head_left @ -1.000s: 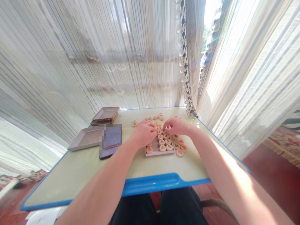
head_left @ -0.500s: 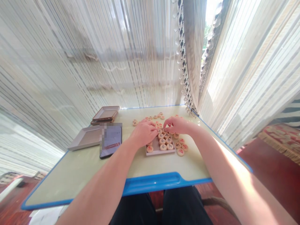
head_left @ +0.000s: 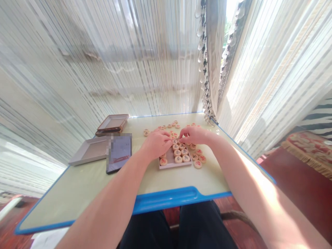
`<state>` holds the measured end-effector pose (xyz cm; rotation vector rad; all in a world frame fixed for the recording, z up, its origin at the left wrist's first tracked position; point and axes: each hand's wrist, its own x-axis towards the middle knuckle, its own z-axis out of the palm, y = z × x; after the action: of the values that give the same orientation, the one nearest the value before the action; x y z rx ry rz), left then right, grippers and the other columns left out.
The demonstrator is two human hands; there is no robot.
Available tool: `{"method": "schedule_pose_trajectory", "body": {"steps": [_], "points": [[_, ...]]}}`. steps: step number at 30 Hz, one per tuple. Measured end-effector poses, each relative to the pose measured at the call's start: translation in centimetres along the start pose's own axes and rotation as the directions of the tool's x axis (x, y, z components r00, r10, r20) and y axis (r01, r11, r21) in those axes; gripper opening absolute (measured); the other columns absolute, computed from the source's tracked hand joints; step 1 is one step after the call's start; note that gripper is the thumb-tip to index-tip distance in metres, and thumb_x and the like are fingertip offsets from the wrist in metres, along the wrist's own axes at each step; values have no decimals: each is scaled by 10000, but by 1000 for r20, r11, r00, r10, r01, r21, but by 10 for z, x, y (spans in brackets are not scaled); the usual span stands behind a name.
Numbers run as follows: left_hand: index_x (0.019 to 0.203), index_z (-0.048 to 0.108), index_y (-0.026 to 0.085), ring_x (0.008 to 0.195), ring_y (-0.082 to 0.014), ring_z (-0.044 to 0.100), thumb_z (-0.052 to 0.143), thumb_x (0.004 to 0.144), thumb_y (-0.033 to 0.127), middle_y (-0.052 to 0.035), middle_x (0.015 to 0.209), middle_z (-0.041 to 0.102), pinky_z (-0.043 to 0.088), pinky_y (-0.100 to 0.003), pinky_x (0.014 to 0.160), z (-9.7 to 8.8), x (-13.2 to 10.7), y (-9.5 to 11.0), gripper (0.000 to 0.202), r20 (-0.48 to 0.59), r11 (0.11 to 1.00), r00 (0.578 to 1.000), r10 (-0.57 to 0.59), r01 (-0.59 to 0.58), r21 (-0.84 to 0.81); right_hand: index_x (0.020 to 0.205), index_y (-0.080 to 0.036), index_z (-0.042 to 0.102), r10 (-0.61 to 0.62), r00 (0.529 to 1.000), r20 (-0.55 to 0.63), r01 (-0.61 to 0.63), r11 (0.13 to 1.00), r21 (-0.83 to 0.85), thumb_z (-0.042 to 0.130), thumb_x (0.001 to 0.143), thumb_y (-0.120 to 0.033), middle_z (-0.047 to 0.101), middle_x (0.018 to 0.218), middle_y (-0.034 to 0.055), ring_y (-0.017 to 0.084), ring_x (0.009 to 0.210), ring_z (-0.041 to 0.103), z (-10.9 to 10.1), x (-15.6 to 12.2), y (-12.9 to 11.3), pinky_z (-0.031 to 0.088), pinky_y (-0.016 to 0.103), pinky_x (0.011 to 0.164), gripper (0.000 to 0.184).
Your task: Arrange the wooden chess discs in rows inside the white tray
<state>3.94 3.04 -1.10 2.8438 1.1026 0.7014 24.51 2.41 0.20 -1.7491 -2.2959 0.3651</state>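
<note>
A small white tray point(head_left: 169, 164) lies in the middle of the table and holds several round wooden chess discs point(head_left: 178, 159) with red or black marks. My left hand point(head_left: 155, 144) rests curled over the tray's far left part, its fingers bent down onto discs there. My right hand point(head_left: 193, 134) hovers at the tray's far right corner with fingertips pinched together on a disc point(head_left: 182, 140). More discs point(head_left: 198, 158) lie loose on the table right of the tray and beyond both hands point(head_left: 173, 123).
The table point(head_left: 85, 186) has a pale top and a blue rim. A phone point(head_left: 118, 152) lies left of the tray, a flat grey tray point(head_left: 87, 155) beyond it, and a brown box point(head_left: 111, 123) further back. Sheer curtains hang behind and to the right.
Both hands stay over the far end of the tray with small finger shifts. The head camera has tilted slightly, so the table sits a little higher in view.
</note>
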Motion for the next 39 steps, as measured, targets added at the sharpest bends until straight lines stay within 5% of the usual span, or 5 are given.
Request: {"method": "schedule_pose_trajectory", "body": {"steps": [8,18,26,34,39], "points": [[798,753,235,962,-193,580,449,807,231,-4,1001,689,447,-343,942,-2,0,2,304,-6,999,1000,-3,3,44,911,-236,699,-1,992,-124,4,1000,23,489,823,-308,675,781,4,121,669,573,6,6,3,380,208,587,239],[987,712,175,1007,-221,614,364,797,133,-74,1059,692,460,-327,919,-13,1,-24,398,-92,904,904,-418,424,61,1058,-238,677,-52,981,-188,50,999,-16,465,851,-228,637,1145,38,183,1030,571,4,13,-4,424,277,900,296],[980,718,208,1016,-209,613,412,765,96,-67,1037,702,451,-336,934,-7,0,-23,390,0,927,932,-363,362,96,1046,-273,689,-183,982,52,189,967,-171,514,774,-93,633,1184,4,166,1115,539,11,55,-39,368,265,990,370],[942,728,201,987,-209,622,421,784,126,-66,1005,711,459,-336,912,-8,-2,-23,353,-26,924,931,-363,364,119,918,-202,712,33,998,-50,-42,981,-189,562,769,-303,703,902,78,210,852,633,20,78,-27,481,276,722,234],[901,730,212,962,-216,622,427,781,131,-65,975,715,466,-339,891,-7,-3,-23,336,-39,934,941,-335,337,122,992,-209,679,64,993,-100,-79,985,-154,604,729,-247,691,965,67,197,871,627,19,81,-21,483,263,718,276]]}}
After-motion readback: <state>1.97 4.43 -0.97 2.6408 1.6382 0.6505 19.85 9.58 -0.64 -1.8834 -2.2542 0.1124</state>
